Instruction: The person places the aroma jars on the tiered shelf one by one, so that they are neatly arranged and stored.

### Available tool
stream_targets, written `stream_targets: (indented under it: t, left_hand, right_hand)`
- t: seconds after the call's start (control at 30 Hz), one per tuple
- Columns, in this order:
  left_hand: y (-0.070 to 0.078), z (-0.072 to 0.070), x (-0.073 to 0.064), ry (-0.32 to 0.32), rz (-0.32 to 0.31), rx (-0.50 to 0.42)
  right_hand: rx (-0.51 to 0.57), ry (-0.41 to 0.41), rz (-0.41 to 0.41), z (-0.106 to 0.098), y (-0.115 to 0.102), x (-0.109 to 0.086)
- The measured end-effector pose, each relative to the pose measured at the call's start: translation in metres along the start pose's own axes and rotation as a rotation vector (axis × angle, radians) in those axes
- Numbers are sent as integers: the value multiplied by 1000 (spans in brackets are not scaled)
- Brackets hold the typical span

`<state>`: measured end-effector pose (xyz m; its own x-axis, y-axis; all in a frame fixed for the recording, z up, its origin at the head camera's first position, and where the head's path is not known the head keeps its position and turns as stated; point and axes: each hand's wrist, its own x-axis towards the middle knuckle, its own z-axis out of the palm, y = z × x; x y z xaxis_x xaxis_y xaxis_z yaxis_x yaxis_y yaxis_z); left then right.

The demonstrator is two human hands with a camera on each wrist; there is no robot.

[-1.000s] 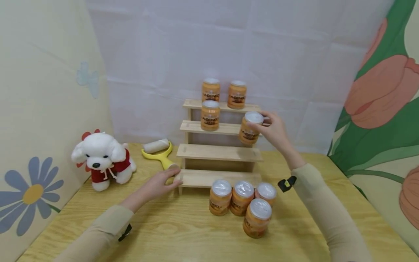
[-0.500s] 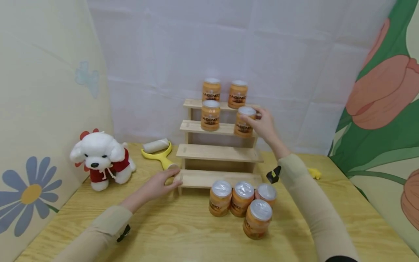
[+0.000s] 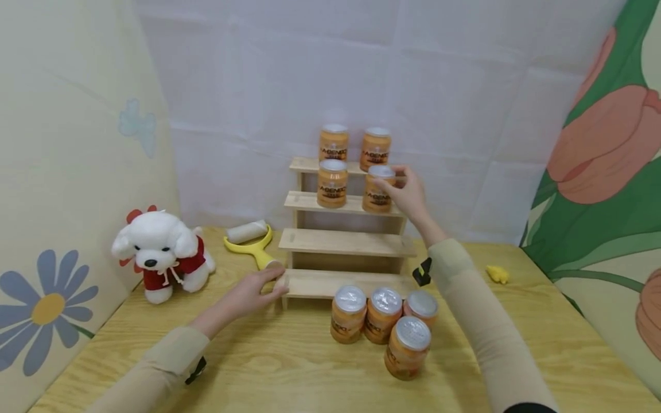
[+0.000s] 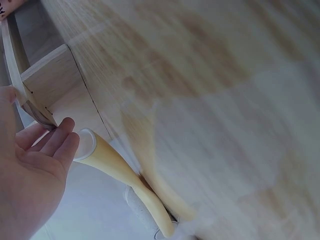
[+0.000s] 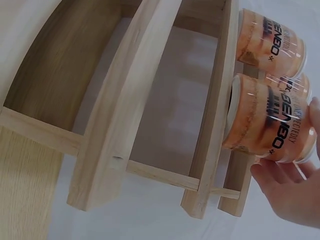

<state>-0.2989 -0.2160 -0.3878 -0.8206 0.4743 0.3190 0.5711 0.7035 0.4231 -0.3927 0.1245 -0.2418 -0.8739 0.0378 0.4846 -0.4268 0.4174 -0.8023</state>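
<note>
My right hand holds an orange can with a silver lid, upright at the right part of the second-highest step. The right wrist view shows that can at the board, with fingers and thumb near its lid end. A four-step wooden stand bears it. Another can stands left of it, and a back-left can and back-right can stand on the top step. My left hand pinches the left end of the lowest step, thumb on the board and fingers at its end.
Several more orange cans stand grouped on the table before the stand. A yellow lint roller lies left of it, its handle end near my left hand. A white plush dog sits farther left. A small yellow object lies at right.
My right hand has moved left with the can and brought it to the second-highest step. The small yellow object at right has come into view. My left hand stays in place.
</note>
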Motion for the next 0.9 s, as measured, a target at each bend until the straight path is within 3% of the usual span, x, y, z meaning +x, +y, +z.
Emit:
stream_targets:
  t: [0.3,0.6,0.9]
  left_hand:
    - [-4,-1,1,4,-5,1]
    - [-6,-4,-1,16,1,11]
    - [-7,-4,-3,10,-19,6]
  right_hand:
    - [-89,-19,-67,4,0,-4]
    - [-109,-40,7,8,5,-11]
    - [-88,-32,-6,15,6,-8]
